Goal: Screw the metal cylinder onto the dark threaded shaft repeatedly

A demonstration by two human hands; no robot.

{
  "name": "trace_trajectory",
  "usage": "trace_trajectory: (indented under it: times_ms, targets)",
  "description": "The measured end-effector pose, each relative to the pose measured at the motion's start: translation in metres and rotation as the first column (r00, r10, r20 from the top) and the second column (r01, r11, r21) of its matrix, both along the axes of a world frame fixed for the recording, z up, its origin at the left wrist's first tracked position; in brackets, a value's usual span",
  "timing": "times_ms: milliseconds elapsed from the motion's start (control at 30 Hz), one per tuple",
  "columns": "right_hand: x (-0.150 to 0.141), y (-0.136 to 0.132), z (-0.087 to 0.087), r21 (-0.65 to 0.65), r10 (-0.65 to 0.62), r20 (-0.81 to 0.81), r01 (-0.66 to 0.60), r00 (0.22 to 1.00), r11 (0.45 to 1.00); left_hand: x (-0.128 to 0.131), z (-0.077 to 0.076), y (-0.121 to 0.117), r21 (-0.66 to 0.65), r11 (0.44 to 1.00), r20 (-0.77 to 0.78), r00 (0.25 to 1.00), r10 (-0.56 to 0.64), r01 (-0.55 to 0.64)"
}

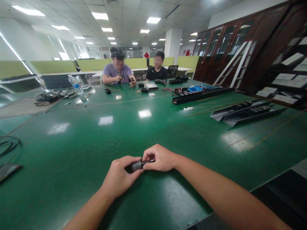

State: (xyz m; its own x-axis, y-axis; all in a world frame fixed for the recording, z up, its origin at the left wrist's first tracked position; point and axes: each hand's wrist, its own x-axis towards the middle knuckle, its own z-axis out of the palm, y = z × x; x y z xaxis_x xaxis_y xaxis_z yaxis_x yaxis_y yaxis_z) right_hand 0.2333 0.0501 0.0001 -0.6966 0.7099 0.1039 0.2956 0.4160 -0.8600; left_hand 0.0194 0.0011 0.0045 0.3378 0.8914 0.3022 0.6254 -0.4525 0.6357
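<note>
My left hand is closed around a small dark cylinder with a grey band, thumb below and fingers above. A thin dark rod sticks out of the cylinder's right end. Pinched on that rod are the thumb and fingers of my right hand. Both hands meet just above the green tabletop, near its front edge. Fingers and palm hide parts of the cylinder and rod, so I cannot tell exactly what kind of thing it is.
Black metal channels and thin rods lie at the right. Two people sit across the table, one holding a dark tool. A plastic bottle stands back left. Black cable lies at the left edge. A ladder stands beyond.
</note>
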Motion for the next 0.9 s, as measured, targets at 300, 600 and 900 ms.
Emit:
trace_trajectory:
  times_ms: [300, 600, 900]
  targets:
    - [0.0007, 0.0007, 0.0004, 0.015, 0.012, 0.027, -0.012, 1.0, 1.0, -0.0019, -0.0013, 0.0002, -0.014, 1.0, -0.013, 1.0, 0.001, -0.001]
    - [0.0014, 0.0011, -0.001, 0.024, 0.003, 0.05, -0.004, 0.999, 1.0, -0.0021, -0.0024, 0.0008, -0.017, 1.0, -0.008, 1.0, 0.007, -0.007]
    - [0.0013, 0.0006, 0.0013, 0.006, 0.013, 0.041, -0.013, 0.999, 1.0, -0.0036, -0.0029, -0.0013, -0.015, 1.0, -0.007, 1.0, 0.005, -0.005]
